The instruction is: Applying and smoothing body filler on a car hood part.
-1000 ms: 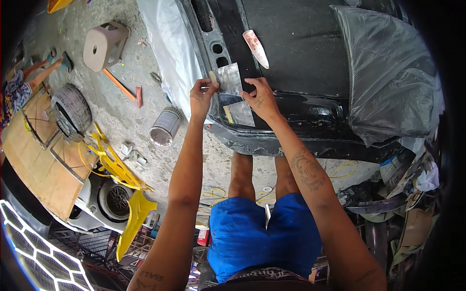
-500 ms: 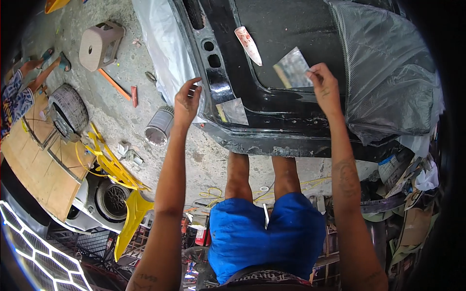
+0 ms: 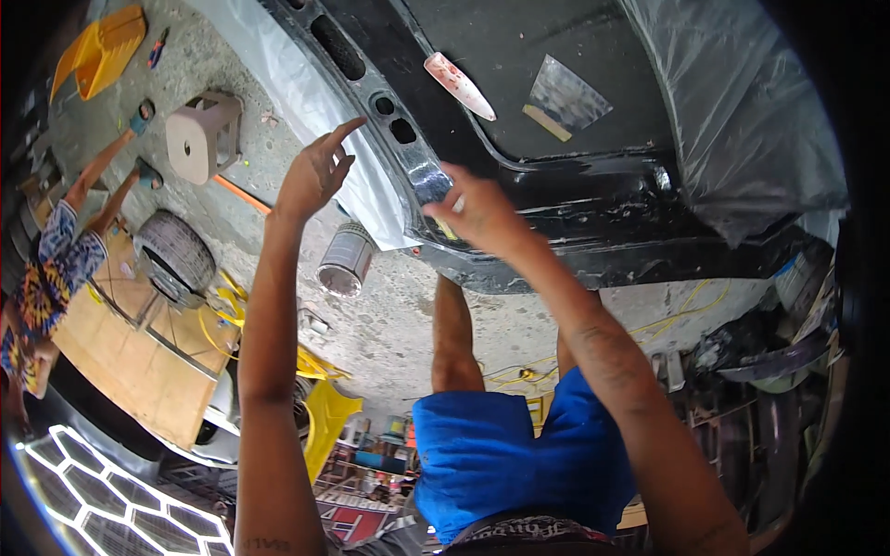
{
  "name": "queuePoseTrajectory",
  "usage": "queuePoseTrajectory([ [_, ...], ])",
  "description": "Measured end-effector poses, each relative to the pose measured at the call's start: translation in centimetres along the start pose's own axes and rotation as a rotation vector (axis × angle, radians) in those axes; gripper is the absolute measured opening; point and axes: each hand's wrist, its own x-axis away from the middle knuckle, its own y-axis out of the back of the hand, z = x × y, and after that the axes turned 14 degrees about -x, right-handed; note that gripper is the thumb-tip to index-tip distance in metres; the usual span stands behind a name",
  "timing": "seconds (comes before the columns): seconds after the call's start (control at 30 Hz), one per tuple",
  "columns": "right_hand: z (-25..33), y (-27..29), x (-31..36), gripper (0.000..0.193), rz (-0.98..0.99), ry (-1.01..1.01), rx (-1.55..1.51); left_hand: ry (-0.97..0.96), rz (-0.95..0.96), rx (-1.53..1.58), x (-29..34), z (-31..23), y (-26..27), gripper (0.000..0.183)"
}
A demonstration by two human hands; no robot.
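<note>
The black panel (image 3: 547, 46) now bears the scraper (image 3: 570, 93); left fingers (image 3: 345, 132) apart, right fingers (image 3: 464, 181) unclear.

A flat, four-sided metal putty spreader (image 3: 577, 91) lies at one o'clock in the view, on the matte recess of a black car body panel (image 3: 565, 208). Its grey blade is mottled with dark patches; a yellowish strip along one edge faces seven o'clock. A second spreader (image 3: 446, 229) sits near the centre, toward twelve o'clock, mostly hidden under the right hand (image 3: 471, 211), showing little beyond its yellow strip. The panel's rim is glossy, with a slot and two smaller holes toward eleven o'clock and scuffs along its near edge.
</note>
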Motion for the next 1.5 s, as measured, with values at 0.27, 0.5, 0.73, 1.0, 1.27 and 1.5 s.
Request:
queuePoseTrajectory([
  [0.27, -1.4, -8.7, -3.7, 0.100, -0.124, -0.052, -0.119, -0.230, 0.343, -0.336, -6.4, 1.2, 2.6, 0.067],
  [0.5, -1.5, -8.6, -5.1, 0.097, -0.122, -0.068, -0.198, -0.380, 0.522, -0.567, -10.1, 1.1, 2.3, 0.061],
  [0.73, -1.2, -9.4, -4.7, 0.091, -0.150, -0.055, -0.093, -0.330, 0.682, -0.783, -11.8, 0.7, 2.2, 0.053],
  [1.0, -1.2, -9.7, -5.1, 0.093, -0.099, -0.112, -0.096, -0.345, 0.692, -0.816, -12.4, 0.3, 1.6, 0.051],
  [1.27, -0.1, -9.4, -7.0, 0.094, -0.094, -0.169, -0.101, -0.389, 0.642, -0.814, -12.8, 1.5, 1.1, 0.050],
  [1.5, -0.1, -10.1, -8.2, 0.091, -0.219, -0.191, -0.078, -0.430, 0.614, -0.821, -12.8, 1.9, 0.8, 0.045],
])
